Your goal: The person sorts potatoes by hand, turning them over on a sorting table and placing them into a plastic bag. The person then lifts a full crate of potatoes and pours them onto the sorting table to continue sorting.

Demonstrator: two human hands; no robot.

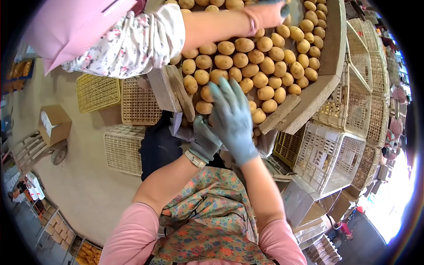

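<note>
Many potatoes (240,60) lie spread over a sorting tray with wooden edges (329,88), which narrows to a gap close to me. My right hand (234,121), in a grey-blue glove, reaches over the potatoes at that gap. Its fingers are stretched out, with the tips at the nearest potatoes. Lower and to the left, my left hand (205,139) wears a similar glove and a wristwatch (194,158). It is beside the left end board (179,90), just below a single potato (204,107), thumb apart and other fingers partly hidden by my right hand.
From the upper left, another person's arm (216,28) reaches across the tray, its gloved hand blurred. Plastic crates stand on the left (140,101) and in stacks on the right (324,154). A cardboard box (55,125) sits on a cart further left.
</note>
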